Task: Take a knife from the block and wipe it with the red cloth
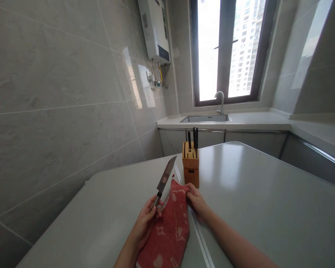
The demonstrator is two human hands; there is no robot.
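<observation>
My left hand (148,219) is closed around the handle of a kitchen knife (165,176), whose blade points up and away to the right. Beside the blade, a red patterned cloth (174,219) hangs down towards me. Its upper right corner is pinched in my right hand (195,199). Part of the cloth also lies against my left hand. Just beyond my right hand stands a wooden knife block (191,165) with several slots. Black-handled pieces (195,137) stick up out of its top.
The pale table (234,208) has a seam running through it. Behind it are a counter (257,118), a sink (206,118) with a faucet (220,100), and a window. A water heater (155,31) hangs on the tiled wall at the left.
</observation>
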